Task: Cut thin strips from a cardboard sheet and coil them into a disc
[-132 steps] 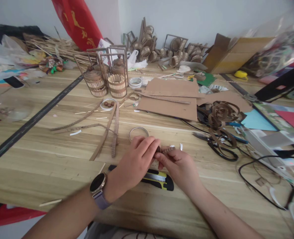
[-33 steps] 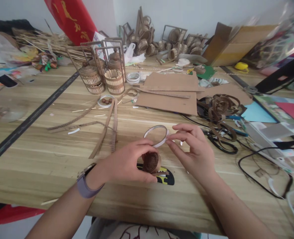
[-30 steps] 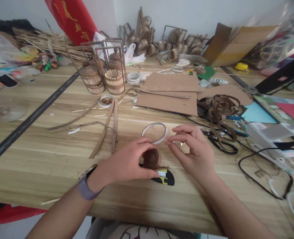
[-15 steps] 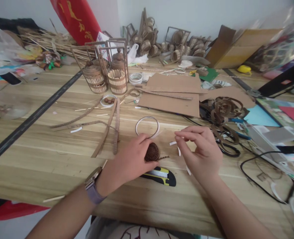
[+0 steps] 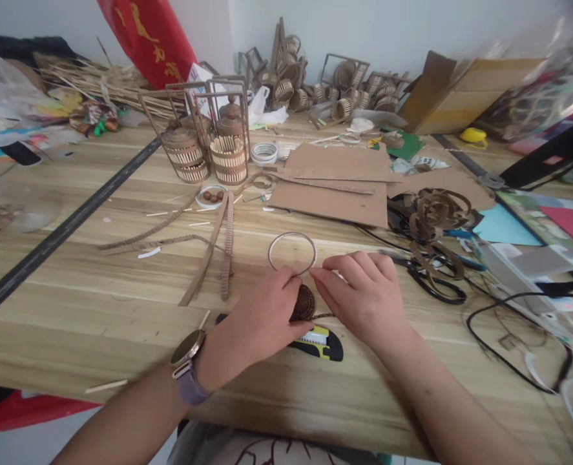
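My left hand [image 5: 261, 320] is closed around a small round coil of dark brown corrugated cardboard strip [image 5: 303, 303]. A loose end of the strip sticks out to the right of the coil. Just beyond the left fingertips is a thin white ring [image 5: 292, 235], seemingly a nearly used-up tape roll; whether the fingers touch it is hard to tell. My right hand [image 5: 364, 297] has thumb and forefinger pinched together at the ring's right edge, above the coil. Whatever lies in that pinch is too small to make out. Beneath the left hand lies a yellow and black utility knife [image 5: 322, 342].
Brown cardboard strips [image 5: 208, 252] lie to the left. Flat cardboard sheets [image 5: 334, 187] are ahead, with small slatted baskets [image 5: 230, 160] in frames behind left. Black-handled scissors [image 5: 436, 284] and a tangle of brown strips [image 5: 441, 213] lie on the right, near a black cable [image 5: 480, 349].
My right hand has moved left and down to the ring's edge, its fingers still pinched. My left hand, the coil and the ring have shifted slightly right.
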The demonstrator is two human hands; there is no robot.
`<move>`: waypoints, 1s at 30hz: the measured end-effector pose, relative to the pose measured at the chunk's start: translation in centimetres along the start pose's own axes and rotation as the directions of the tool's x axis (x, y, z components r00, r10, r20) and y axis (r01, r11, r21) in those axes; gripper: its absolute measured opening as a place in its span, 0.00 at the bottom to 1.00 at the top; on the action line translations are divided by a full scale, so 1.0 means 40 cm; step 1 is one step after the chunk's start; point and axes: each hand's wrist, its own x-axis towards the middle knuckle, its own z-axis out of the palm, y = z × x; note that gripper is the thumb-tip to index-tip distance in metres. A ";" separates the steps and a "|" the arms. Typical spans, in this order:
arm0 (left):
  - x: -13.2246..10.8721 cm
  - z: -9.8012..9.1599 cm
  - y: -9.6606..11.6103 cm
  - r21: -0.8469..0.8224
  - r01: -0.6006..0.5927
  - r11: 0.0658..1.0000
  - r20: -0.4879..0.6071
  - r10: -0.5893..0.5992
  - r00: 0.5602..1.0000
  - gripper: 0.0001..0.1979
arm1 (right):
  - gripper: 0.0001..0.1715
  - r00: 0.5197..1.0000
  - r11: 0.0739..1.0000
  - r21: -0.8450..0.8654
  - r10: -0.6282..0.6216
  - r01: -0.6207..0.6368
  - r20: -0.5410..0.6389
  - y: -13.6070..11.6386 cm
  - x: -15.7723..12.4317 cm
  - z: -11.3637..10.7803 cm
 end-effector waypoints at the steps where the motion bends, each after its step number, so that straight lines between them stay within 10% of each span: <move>1: -0.002 0.001 0.000 -0.004 0.000 1.000 0.003 0.000 1.000 0.22 | 0.12 1.000 1.000 0.015 0.009 -0.009 0.011 0.000 0.000 0.002; 6: -0.009 -0.001 0.007 -0.055 -0.077 0.996 -0.055 0.074 0.996 0.23 | 0.07 0.977 0.934 0.287 0.202 -0.211 0.062 0.001 -0.007 0.018; 13: -0.006 -0.023 0.017 -0.169 -0.117 0.979 -0.101 0.101 0.990 0.24 | 0.06 0.854 0.597 0.649 0.493 -0.471 0.167 0.020 -0.011 0.034; 18: -0.004 -0.036 -0.006 -0.256 -0.079 0.964 -0.130 0.047 0.990 0.22 | 0.04 0.466 0.162 0.736 0.855 -0.657 0.227 0.094 -0.042 0.065; 20: -0.002 -0.036 -0.018 -0.288 -0.076 0.955 -0.151 0.033 0.988 0.22 | 0.04 0.500 0.115 0.792 0.826 -0.599 0.258 0.100 -0.050 0.070; 26: 0.002 -0.021 -0.033 -0.334 -0.020 0.942 -0.278 -0.078 0.958 0.22 | 0.36 0.869 0.215 0.914 0.440 -0.345 0.225 0.017 -0.043 0.036; 30: 0.004 -0.011 -0.036 -0.317 -0.056 0.947 -0.310 -0.048 0.949 0.18 | 0.44 0.915 0.358 0.878 0.359 -0.316 0.183 -0.022 -0.044 0.030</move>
